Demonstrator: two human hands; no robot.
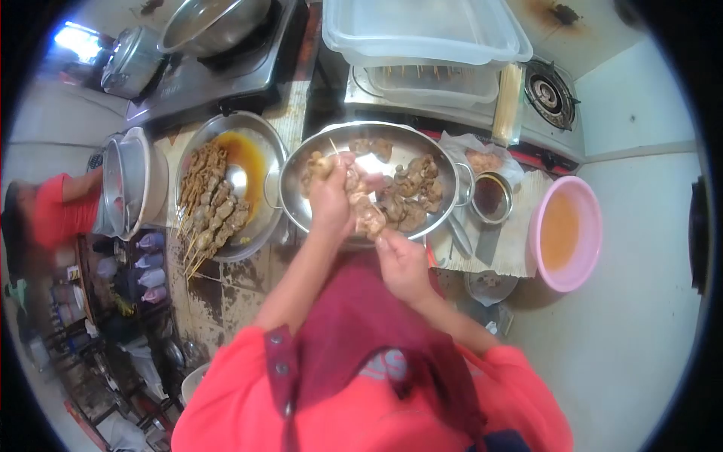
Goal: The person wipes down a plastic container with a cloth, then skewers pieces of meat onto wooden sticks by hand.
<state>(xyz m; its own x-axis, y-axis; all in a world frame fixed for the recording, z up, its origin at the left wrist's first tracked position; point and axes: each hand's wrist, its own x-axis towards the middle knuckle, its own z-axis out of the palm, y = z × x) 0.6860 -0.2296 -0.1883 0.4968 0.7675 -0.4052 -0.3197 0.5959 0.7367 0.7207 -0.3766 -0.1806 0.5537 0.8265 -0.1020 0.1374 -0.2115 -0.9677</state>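
Observation:
Over an oval steel pan (376,129) I work with both hands. My left hand (331,197) is closed around a bamboo skewer (334,145), whose thin tip sticks up past the fingers. A pale piece of meat (317,164) shows at that hand's far side. My right hand (401,264), at the pan's near rim, pinches the lower end of a glossy meat piece (368,218). Whether this piece is on the skewer I cannot tell. Loose brownish meat pieces (413,187) lie in the pan's right half, with a few at its far side.
Left stands a round steel tray (263,135) with loaded skewers (215,215) in yellow-brown sauce. On the right are a dark sauce bowl (491,197), a knife (460,236) and a pink basin (566,230). Behind are plastic containers (429,34) and bamboo sticks (508,98). Another person's red sleeve (56,211) shows far left.

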